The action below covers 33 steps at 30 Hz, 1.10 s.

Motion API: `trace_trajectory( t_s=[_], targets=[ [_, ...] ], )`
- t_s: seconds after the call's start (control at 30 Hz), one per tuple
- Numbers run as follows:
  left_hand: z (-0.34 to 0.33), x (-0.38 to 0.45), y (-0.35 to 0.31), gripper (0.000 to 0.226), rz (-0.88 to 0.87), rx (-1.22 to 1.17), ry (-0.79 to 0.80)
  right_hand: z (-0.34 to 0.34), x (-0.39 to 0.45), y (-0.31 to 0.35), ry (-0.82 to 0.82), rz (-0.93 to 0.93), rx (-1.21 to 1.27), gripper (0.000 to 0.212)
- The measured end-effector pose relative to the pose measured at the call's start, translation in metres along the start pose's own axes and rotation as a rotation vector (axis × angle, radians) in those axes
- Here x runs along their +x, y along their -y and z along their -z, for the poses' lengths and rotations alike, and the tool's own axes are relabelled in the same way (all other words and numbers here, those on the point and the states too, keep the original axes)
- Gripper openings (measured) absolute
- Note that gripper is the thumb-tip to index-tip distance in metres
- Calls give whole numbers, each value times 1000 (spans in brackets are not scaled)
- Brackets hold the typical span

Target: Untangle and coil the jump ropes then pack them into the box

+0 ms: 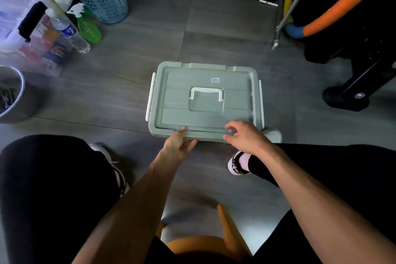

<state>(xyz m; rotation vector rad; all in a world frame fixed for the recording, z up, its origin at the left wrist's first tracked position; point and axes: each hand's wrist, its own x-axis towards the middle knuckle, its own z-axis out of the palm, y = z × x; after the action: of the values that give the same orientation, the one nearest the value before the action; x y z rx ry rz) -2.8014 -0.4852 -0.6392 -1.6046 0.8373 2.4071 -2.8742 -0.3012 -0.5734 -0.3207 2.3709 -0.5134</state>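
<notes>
Sitting lidded on the floor, box point(204, 100) with no ropes visible; left hand point(179, 146) gripping its near edge, right hand point(244, 136) loosely curled, empty; stage unclear.

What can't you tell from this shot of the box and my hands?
- Head view: box contents, hidden by its closed lid.
- Jump ropes: none visible anywhere.
- Left hand fingertips, tucked under the near rim.
- Lid sticker text, too small.
- Right hand: contact with lid unclear.
</notes>
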Motion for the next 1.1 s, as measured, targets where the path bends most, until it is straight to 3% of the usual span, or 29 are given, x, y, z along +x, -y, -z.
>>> trace_trajectory(
  t_s=[0.27,0.4,0.6,0.8,0.93,1.0,1.1],
  targets=[
    [-81,30,1,12,0,50,15,62,6,-37,-70,33,80,32],
    [-126,52,-21,38,-29,65,30,107,31,-48,-120,75,31,29],
    [-197,84,-44,45,-130,88,3,156,73,-66,-198,33,82,26],
    [-254,106,-61,32,-180,70,8,171,102,-71,-260,-29,477,13],
    [-280,115,-68,27,-231,67,87,178,103,-79,-265,-31,555,8],
    [-285,111,-65,11,-229,89,162,178,102,-84,-266,-52,557,9],
    [-280,101,-60,6,-225,173,160,176,101,-86,-266,-73,551,11]
  ],
)
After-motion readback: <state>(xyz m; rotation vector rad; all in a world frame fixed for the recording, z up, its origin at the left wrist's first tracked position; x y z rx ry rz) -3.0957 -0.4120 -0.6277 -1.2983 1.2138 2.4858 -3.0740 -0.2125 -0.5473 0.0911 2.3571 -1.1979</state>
